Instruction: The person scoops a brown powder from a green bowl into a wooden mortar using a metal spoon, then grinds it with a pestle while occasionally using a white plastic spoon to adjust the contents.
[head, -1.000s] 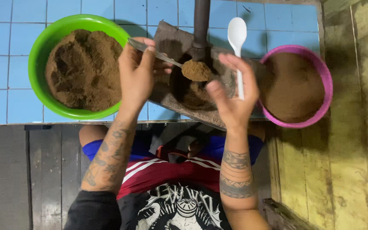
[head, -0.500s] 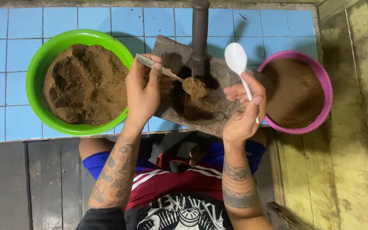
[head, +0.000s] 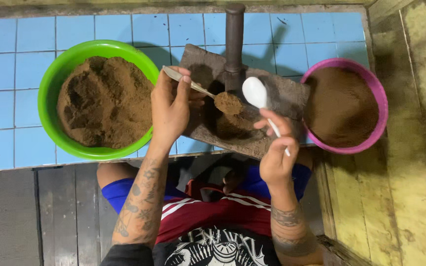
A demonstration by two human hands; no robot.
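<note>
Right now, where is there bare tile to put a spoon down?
Bare tile lies left of the green bowl and along the top, between it and the wooden block. Between block and pink bowl it is tight; both hands crowd the block.

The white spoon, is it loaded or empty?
Empty: the white spoon in the right hand shows a clean bowl, no brown powder.

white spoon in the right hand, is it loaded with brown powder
No, the white spoon in the right hand is bare, while the metal spoon in the left hand carries the brown powder.
</note>
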